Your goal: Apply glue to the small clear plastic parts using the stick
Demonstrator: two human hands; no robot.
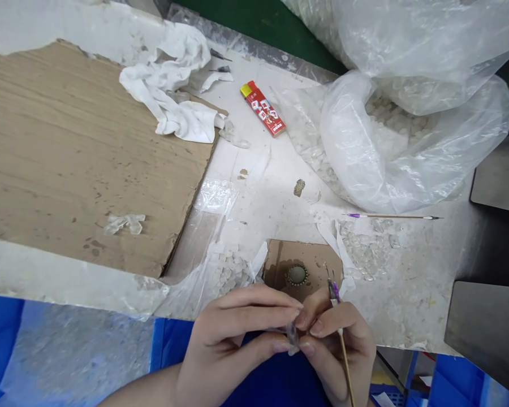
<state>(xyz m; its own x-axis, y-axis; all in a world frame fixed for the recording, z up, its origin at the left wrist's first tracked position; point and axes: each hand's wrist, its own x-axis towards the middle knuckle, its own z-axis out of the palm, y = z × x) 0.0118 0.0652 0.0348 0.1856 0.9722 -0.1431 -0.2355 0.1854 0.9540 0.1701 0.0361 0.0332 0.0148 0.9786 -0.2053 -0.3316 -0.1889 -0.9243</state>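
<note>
A small clear piece (293,336) is apparently being pinched at six o'clock by the left hand (227,339), a thin wooden stick (345,362) being gripped by the right hand (339,345); many more are being held in a clear plastic bag (411,147) at two o'clock.

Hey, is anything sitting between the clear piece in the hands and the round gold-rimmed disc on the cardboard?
Yes: the left hand's index finger lies across the gap, between the small clear faceted piece and the round gold-rimmed disc on the brown cardboard scrap. Nothing else does.
</note>
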